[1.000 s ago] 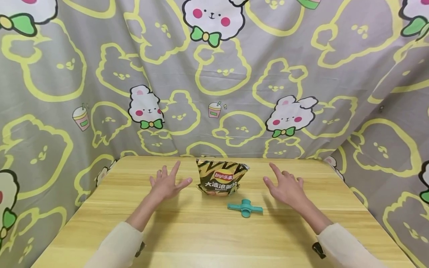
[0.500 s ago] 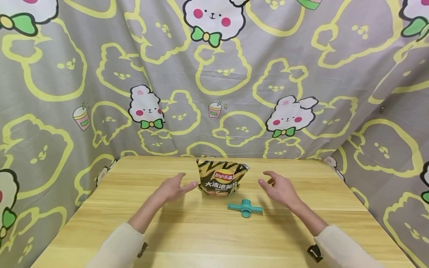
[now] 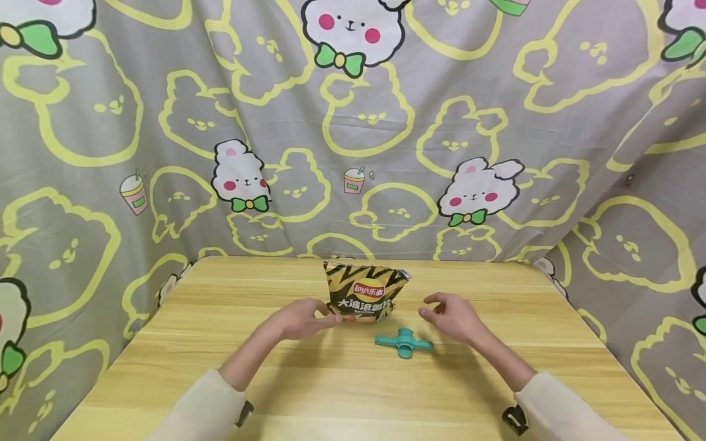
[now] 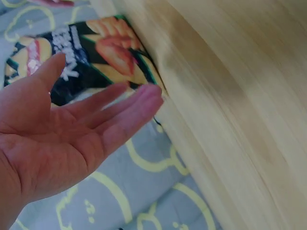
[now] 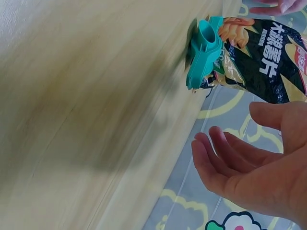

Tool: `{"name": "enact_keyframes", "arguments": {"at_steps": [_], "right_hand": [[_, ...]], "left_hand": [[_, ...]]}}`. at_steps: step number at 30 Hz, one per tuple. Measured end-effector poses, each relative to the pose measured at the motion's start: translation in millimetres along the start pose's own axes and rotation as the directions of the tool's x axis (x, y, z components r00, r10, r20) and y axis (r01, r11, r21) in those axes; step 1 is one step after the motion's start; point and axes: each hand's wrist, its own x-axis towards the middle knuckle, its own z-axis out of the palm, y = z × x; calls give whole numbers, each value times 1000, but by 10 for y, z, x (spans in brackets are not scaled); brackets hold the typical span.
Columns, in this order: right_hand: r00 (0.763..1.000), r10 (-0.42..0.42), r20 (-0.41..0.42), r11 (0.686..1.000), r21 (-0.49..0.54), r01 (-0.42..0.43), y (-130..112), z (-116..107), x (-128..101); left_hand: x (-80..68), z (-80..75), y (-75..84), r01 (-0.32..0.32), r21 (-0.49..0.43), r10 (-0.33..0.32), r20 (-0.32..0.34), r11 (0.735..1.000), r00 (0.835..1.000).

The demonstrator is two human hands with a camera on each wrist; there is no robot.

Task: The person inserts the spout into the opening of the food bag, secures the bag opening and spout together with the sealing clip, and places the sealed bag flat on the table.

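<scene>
The left hand [image 3: 300, 317] lies low over the counter [image 3: 331, 392], fingers straight and relaxed, holding nothing; its fingertips [image 3: 337, 317] reach the lower left corner of the bag [image 3: 365, 293], and from the head view they seem to touch it, though the wrist view is too blurred to be sure. One bag of crisps stands upright near the counter's far edge, about midway along it. It is black with yellow zigzag streaks and carries the red and yellow Lay's logo with Chinese characters, and below that a line of large white Chinese characters; smaller print under those cannot be read. One teal clip [image 3: 404, 342] lies flat on the counter just in front of the bag's right corner, apart from it. The right hand [image 3: 449, 317] hovers just right of the clip and bag, fingers loosely curled, palm turned inward, gripping nothing and touching neither. Two cream sleeves [image 3: 557, 407] show near the counter's front edge.
</scene>
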Motion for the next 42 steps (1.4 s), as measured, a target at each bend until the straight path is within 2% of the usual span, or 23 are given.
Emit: {"name": "enact_keyframes", "arguments": {"at_steps": [4,8,16,24,31,36,42], "right_hand": [[1000,-17,25,1000,3,17,-27,9,-8],[999,-16,41,1000,13,16,-39,22,-21],[996,17,85,999,31,-20,-30,58,-31],[981,70,180,997,29,-76,-18,75,-48],[960,112,255,987,81,-136,-14,110,-70],[956,102,274,985,106,-135,16,142,-65],[944,71,323,981,148,-124,51,154,-51]], "left_hand": [[-7,67,119,-60,-51,62,43,997,997],[7,145,204,-120,-94,126,58,988,990],[65,345,322,-170,-133,179,58,976,982],[155,556,428,-167,-125,170,14,978,985],[212,670,508,-172,-137,168,-37,976,985],[232,700,529,-161,-150,155,-54,975,986],[242,727,543,-146,-150,142,-38,978,989]]}}
